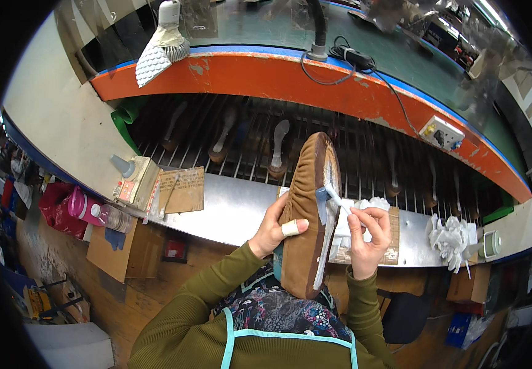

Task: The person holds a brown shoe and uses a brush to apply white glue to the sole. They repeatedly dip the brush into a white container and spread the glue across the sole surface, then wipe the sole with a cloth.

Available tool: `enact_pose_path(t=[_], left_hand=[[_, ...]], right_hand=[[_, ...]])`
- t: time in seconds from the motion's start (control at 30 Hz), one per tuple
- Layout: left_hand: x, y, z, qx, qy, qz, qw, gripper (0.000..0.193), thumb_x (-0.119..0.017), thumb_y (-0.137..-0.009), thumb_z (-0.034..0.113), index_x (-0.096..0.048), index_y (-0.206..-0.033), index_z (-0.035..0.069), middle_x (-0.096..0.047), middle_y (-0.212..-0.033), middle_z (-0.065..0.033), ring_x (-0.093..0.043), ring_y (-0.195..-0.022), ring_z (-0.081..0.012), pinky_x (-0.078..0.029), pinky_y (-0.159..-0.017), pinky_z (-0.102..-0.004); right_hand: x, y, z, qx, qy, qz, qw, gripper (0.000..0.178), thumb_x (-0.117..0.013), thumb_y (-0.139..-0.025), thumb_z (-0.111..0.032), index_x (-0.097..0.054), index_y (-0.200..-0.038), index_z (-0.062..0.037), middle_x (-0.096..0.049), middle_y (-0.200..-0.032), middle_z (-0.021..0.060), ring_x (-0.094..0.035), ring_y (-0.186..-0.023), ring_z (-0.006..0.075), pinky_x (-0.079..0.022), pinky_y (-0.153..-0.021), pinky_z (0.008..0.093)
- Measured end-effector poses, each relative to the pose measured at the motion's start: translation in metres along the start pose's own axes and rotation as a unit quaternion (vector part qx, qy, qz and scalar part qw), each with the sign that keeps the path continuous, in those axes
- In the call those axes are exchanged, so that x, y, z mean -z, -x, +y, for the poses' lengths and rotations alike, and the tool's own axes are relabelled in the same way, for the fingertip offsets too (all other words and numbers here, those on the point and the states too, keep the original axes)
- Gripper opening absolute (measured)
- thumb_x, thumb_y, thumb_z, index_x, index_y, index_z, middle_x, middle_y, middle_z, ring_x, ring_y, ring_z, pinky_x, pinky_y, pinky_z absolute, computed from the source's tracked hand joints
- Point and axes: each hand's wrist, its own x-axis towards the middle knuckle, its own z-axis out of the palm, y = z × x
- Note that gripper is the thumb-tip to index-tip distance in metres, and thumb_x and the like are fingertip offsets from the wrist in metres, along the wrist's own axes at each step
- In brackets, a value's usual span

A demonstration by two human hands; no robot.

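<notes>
A brown suede shoe (300,237) stands on end in front of me, its sole side turned to the right. My left hand (272,229) is closed around its left side; the thumb, wrapped in pale tape, presses on the suede. White, glue-like material runs along the sole edge. In my right hand (367,237), thumb and fingers pinch a slim pale-blue brush (338,197). Its blue-grey end meets the sole side near the middle of the shoe, where the exact contact is hard to make out.
Behind the shoe, a metal ledge (229,212) fronts a rack of rods (250,138) carrying several shoes. Cardboard (186,189) and a box-shaped container (138,183) lie left. Crumpled white gloves (449,241) sit right. An orange beam (241,77) spans above, with a dangling cable (395,98).
</notes>
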Motion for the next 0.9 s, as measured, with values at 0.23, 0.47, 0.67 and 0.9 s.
enact_pose_path(t=[0.23,0.47,0.67,0.9], left_hand=[[0.001,0.003,0.01,-0.038,-0.077,0.018,0.996,0.078,-0.079,-0.076,0.023,-0.038,-0.136,-0.005,-0.052,-0.127,-0.0133,-0.05,-0.119,-0.0199,-0.039,-0.103,-0.033],[0.005,0.0,0.019,-0.035,-0.097,0.011,0.995,0.078,-0.081,-0.074,0.021,-0.039,-0.135,-0.005,-0.053,-0.127,-0.0127,-0.051,-0.118,-0.0191,-0.04,-0.102,-0.0324],[0.006,-0.002,0.025,-0.021,-0.061,0.005,0.998,0.073,-0.079,-0.076,0.02,-0.041,-0.134,-0.003,-0.054,-0.125,-0.0099,-0.051,-0.117,-0.0173,-0.04,-0.102,-0.0315],[0.01,-0.012,0.032,0.001,-0.05,-0.016,0.999,0.065,-0.075,-0.079,0.023,-0.044,-0.13,-0.002,-0.055,-0.123,-0.0087,-0.052,-0.114,-0.0158,-0.041,-0.1,-0.0305]], right_hand=[[-0.012,-0.034,0.0,0.043,0.007,0.003,0.999,0.014,-0.076,-0.078,-0.011,-0.074,-0.092,-0.0067,-0.057,-0.085,0.0013,-0.043,-0.062,0.0098,-0.035,-0.064,0.0251],[-0.02,-0.066,-0.002,0.081,0.029,0.006,0.996,0.013,-0.076,-0.078,-0.01,-0.075,-0.091,-0.0074,-0.058,-0.084,0.0016,-0.047,-0.066,0.0102,-0.038,-0.056,0.0247],[-0.023,-0.082,0.013,0.112,-0.037,-0.022,0.993,0.014,-0.077,-0.077,-0.008,-0.074,-0.091,-0.0067,-0.057,-0.088,0.0015,-0.051,-0.07,0.0095,-0.042,-0.057,0.0216],[-0.014,-0.083,0.028,0.14,-0.051,-0.098,0.984,0.015,-0.077,-0.076,-0.007,-0.074,-0.091,-0.0048,-0.057,-0.089,0.0022,-0.054,-0.07,0.0089,-0.041,-0.057,0.0206]])
